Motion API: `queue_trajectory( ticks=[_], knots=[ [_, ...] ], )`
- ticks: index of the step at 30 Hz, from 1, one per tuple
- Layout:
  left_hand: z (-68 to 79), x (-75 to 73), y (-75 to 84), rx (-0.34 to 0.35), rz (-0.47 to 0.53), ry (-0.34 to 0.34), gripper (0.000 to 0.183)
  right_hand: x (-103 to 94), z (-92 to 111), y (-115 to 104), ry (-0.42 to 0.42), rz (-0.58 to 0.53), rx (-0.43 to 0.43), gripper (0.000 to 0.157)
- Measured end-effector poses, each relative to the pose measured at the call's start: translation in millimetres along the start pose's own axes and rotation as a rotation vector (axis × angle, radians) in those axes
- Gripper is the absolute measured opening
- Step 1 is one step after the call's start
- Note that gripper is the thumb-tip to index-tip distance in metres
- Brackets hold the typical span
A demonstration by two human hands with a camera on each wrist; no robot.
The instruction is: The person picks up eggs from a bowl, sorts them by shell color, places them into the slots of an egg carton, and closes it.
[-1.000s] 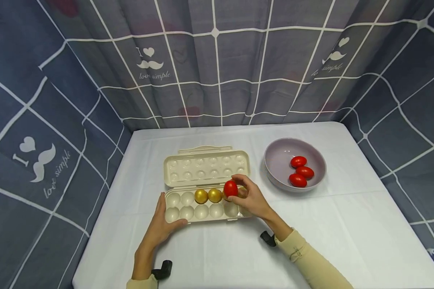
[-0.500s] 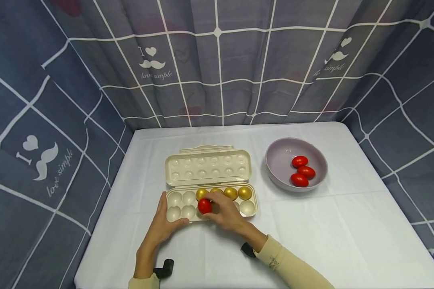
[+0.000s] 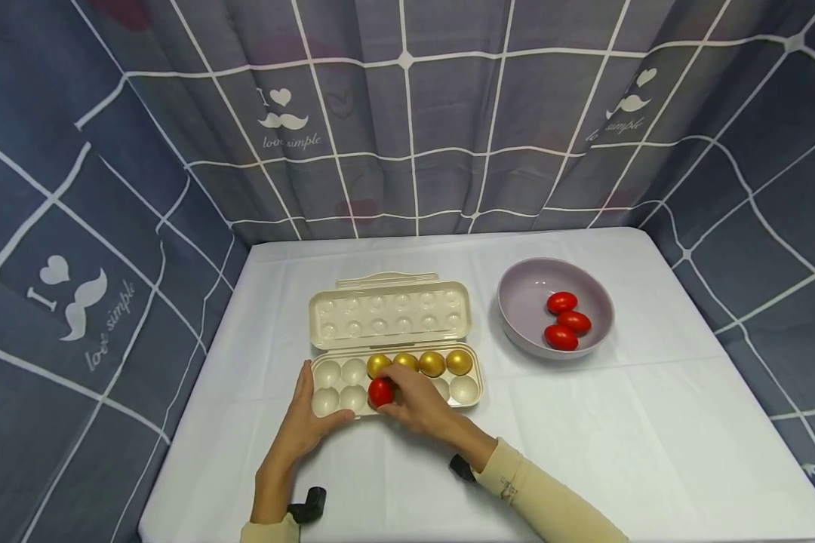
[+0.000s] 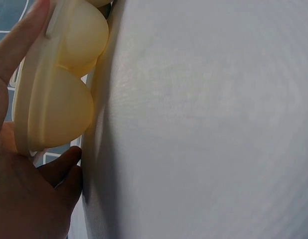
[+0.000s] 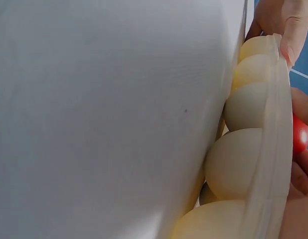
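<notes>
Gold eggs [image 3: 432, 364] and red eggs [image 3: 380, 393] contrast with a cream egg carton [image 3: 390, 339] and mauve bowl [image 3: 524, 302]; the tablecloth [image 3: 598, 437] is white, the blue-grey curtain [image 3: 448, 105] white-gridded with hearts and moustaches.

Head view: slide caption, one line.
Left hand grips an open egg carton while the right hand holds a red egg at its near row, four gold eggs in the far row.

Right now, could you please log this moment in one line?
left hand: holds egg carton | right hand: grips red egg | bowl: three red eggs
</notes>
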State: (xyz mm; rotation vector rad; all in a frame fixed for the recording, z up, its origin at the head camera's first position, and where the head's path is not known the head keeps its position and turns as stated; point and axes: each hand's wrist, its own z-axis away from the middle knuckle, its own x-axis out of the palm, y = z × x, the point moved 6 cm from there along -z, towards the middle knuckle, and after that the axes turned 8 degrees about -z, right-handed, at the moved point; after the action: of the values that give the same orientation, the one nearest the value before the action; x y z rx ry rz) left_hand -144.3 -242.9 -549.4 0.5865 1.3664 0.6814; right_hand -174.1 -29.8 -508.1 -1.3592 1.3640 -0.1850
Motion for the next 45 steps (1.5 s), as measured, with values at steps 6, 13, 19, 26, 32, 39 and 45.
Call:
queue_trajectory(
  ticks=[6, 13, 19, 26, 32, 39, 45],
  knots=[
    [0.4, -0.5, 0.8, 0.006, 0.003, -0.001, 0.132, -0.1, 0.1, 0.7, -0.009, -0.03, 0.013, 0.037],
    [0.5, -0.6, 1.5, 0.012, -0.002, 0.001, 0.132, 1.1, 1.3, 4.9, -0.021, -0.064, 0.042, 0.036],
    [0.1, -0.1, 1.0, 0.01, -0.003, 0.0, 0.131, -0.1, 2.0, 8.0, -0.026, -0.139, 0.078, 0.038],
    [0.7, -0.2, -0.2, 0.003, -0.012, 0.0, 0.129, -8.5, 5.8, 12.4, -0.003, -0.365, 0.101, 0.04],
    [-0.9, 0.6, -0.8, -0.007, -0.007, -0.003, 0.13, -40.0, 12.6, 11.7, 0.075, -0.553, 0.088, 0.04],
    [-1.7, 1.4, -0.3, -0.01, -0.004, -0.006, 0.132, -105.0, 28.3, 11.6, 0.213, -0.53, 0.099, 0.038],
    [-2.2, 1.4, -0.8, -0.009, -0.008, -0.009, 0.131, -159.4, 56.4, 50.6, 0.409, -0.531, 0.132, 0.04]
  ],
)
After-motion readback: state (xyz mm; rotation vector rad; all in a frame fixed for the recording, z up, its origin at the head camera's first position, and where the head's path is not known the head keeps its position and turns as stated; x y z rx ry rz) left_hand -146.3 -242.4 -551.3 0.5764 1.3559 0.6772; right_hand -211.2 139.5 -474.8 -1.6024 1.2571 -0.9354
